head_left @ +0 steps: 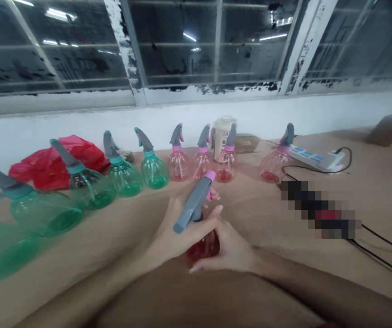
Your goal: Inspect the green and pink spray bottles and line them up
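Around the centre, rounded green plastic spray bottles (125,177), visible tops fitted, fill nine to eleven o'clock; the left hand's (171,236) grip wraps a rounded pink plastic spray bottle's (202,250) neck mid-dial, its seating hidden; the right hand's (236,248) clasps its body; matching pink bottles (273,166), topped, reach two o'clock.

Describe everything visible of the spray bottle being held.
The spray bottle has a grey head with a pink nozzle tip facing away from the person, and a see-through reddish body, seemingly plastic. The left hand grips near the neck; the right hand cups the body. Whether it rests on the table is hidden.
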### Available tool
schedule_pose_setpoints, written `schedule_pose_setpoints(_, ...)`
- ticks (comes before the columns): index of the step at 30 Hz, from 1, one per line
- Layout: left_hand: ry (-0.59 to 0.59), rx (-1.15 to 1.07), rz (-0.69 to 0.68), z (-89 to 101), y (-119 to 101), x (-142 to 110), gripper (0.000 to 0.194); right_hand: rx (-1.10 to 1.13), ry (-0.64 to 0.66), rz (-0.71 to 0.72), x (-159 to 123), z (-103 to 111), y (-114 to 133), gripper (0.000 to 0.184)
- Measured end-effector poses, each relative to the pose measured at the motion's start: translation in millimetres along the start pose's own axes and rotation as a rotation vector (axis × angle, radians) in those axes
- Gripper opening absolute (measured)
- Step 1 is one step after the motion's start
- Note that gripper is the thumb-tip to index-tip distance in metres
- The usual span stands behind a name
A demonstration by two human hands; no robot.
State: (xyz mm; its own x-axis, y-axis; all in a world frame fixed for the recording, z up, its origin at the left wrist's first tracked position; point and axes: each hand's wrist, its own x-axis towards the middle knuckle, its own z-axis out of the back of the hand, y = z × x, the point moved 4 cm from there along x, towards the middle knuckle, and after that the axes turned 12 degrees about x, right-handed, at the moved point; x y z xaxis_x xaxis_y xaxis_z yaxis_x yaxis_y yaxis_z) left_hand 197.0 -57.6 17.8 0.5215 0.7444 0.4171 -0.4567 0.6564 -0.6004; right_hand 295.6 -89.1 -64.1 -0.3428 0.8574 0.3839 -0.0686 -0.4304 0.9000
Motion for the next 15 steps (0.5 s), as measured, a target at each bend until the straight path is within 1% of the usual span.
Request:
schedule_pose_setpoints(3, -0.013, 0.048, 0.001, 2.3, -2.4, 0.9, 0.011, 0.027, 0.004, 0.012, 1.2, -1.3, 0.8, 0.096)
schedule_pose_setpoints(5, -0.015, 0.053, -0.003, 3.8, -4.4, 0.7, 0.013, 0.047, 0.005, 0.028, 2.0, -2.4, 1.5, 0.098)
schedule_pose_setpoints(8, -0.013, 0.047, 0.0, 5.6, -5.8, -0.2, 0.012, 0.065, 0.009, 0.053, 1.5, -3.5, 1.9, 0.091)
schedule_pose_setpoints(10, -0.016, 0.019, -0.003, 6.1, -5.4, -0.7, 0.009, 0.057, 0.005, 0.03, -0.2, -3.0, 0.0, 0.086)
schedule_pose_setpoints(11, -0.022, -0.002, -0.006, 6.1, -4.7, -0.9, 0.011, 0.049, 0.001, 0.006, -1.1, -2.5, -1.3, 0.085)
schedule_pose_setpoints(15, -0.029, -0.075, 0.005, 3.7, 0.8, -1.9, 0.021, 0.026, -0.024, -0.079, -2.7, 0.7, -4.0, 0.09)
